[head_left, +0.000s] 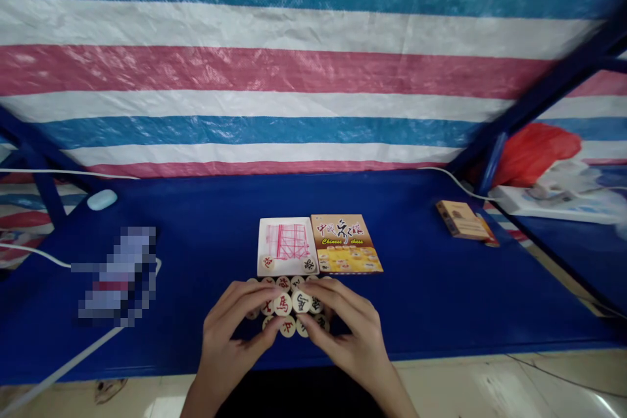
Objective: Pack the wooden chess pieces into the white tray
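Note:
My left hand pinches a red-marked Chinese chess piece between thumb and fingers. In my right hand, a black-marked Chinese chess piece is gripped the same way, side by side with the red one. Below them several more round pieces lie in rows on the blue table, partly hidden by my fingers. Just beyond stands an open white box half with red lines inside, a red piece in its near left corner and a black piece in its near right. The printed Chinese chess lid adjoins it.
A blurred-out item with a white cable lies on the left of the blue table. Behind it is a pale blue rounded object. A small brown box sits at right, near a red bag. Striped sheeting hangs behind.

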### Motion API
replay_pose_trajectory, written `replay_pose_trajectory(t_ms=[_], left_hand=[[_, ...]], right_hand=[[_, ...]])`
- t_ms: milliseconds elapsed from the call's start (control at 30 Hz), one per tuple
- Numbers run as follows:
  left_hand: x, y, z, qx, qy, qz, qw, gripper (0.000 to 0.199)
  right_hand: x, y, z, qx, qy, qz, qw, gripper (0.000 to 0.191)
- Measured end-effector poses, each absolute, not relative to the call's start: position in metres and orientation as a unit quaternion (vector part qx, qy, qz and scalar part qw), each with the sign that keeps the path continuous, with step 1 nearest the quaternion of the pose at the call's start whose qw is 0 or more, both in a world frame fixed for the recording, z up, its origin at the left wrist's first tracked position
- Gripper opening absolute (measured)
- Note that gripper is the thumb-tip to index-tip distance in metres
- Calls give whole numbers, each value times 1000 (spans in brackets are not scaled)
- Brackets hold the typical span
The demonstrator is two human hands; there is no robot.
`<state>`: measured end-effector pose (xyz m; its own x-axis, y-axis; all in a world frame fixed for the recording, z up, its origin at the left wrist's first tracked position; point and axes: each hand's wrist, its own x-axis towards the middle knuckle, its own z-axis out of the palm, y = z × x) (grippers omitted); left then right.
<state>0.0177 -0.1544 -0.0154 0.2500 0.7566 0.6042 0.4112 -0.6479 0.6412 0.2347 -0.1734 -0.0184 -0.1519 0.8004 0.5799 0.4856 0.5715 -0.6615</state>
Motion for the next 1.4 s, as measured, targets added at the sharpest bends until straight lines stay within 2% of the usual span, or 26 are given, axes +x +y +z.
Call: replay_pose_trajectory(t_ms=[267,433,700,833,1000,1267,1400], left_hand=[[11,-173,-18,752,434,479,129,27],[9,-203,-32,765,475,426,89,25],[16,-204,-48,814,428,394,0,33],[17,-202,-50,808,423,410,12,35],[18,-202,-55,811,412,415,22,27],[21,-206,-53,796,448,407,12,29],[20,-204,-40,770,457,443,48,25]], right_hand=[[242,-192,-27,-482,-726,133,472,37],[247,-213,-39,-493,-744,108,438,35],[245,-217,-52,-476,-782,73,396,42],[246,-217,-51,-473,-793,47,380,42],[247,-219,-49,-470,-796,33,381,45],[248,-224,-46,-500,-768,75,392,52],[254,-218,-38,-493,-756,89,421,44]])
